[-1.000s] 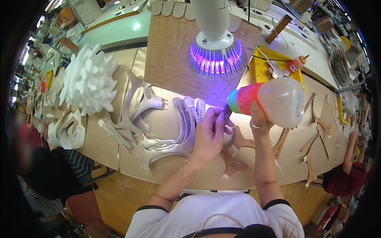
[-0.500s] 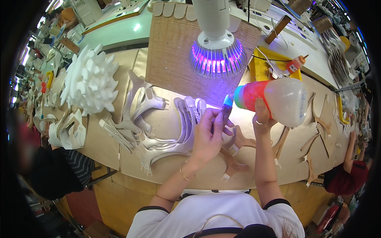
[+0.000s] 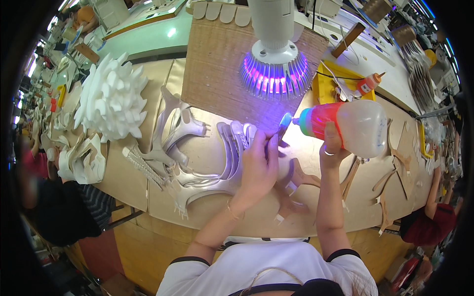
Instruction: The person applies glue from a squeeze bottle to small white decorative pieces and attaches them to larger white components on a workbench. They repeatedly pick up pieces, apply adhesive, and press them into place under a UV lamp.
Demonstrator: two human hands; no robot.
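Under the glowing lamp, my left hand (image 3: 259, 165) pinches a narrow strap piece (image 3: 283, 129), its upright tip lit blue. Most of that strap is hidden behind my fingers. A squeeze bottle (image 3: 365, 127), cloudy white with a red band and a teal cap, lies sideways in the closed grip of my right hand (image 3: 334, 148). Its nozzle points left at the strap tip; whether they touch I cannot tell. Just left of my left hand, silver sandal uppers (image 3: 207, 182) are piled. Tan strap pieces (image 3: 301, 177) lie beneath and between my forearms.
The finned lamp (image 3: 276, 69) hangs low above my hands, before a brown board (image 3: 222, 64). A white spiky foam-like bundle (image 3: 111, 101) stands at left. Behind the bottle, a yellow tray (image 3: 323, 81) holds a small red bottle (image 3: 369, 83). Co-workers sit on both sides.
My left hand has turned so that more of its back shows, and the strap tip stands more clear of the fingers. The bottle has shifted slightly right with my right hand.
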